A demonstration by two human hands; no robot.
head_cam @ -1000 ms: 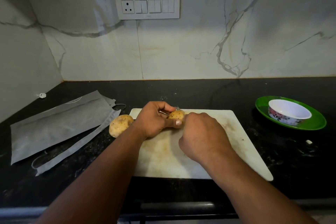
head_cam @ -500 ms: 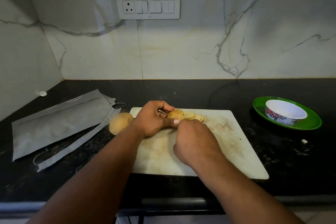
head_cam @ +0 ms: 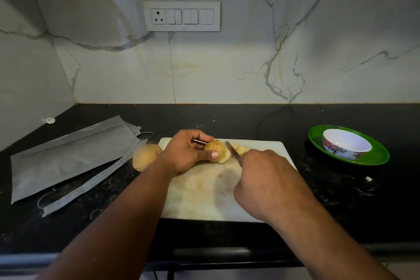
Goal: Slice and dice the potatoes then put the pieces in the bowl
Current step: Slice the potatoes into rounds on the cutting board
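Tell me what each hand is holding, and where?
Left hand grips the potato at its uncut end. Right hand holds the knife by its hidden handle.

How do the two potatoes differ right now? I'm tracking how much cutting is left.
The potato on the board is partly cut, with slices lying beside it; the other potato is whole. The cut one is held by the left hand with the knife at its cut face; the whole one lies untouched. The cut one sits on the board; the whole one lies at the board's left edge. Both have tan, unpeeled skin.
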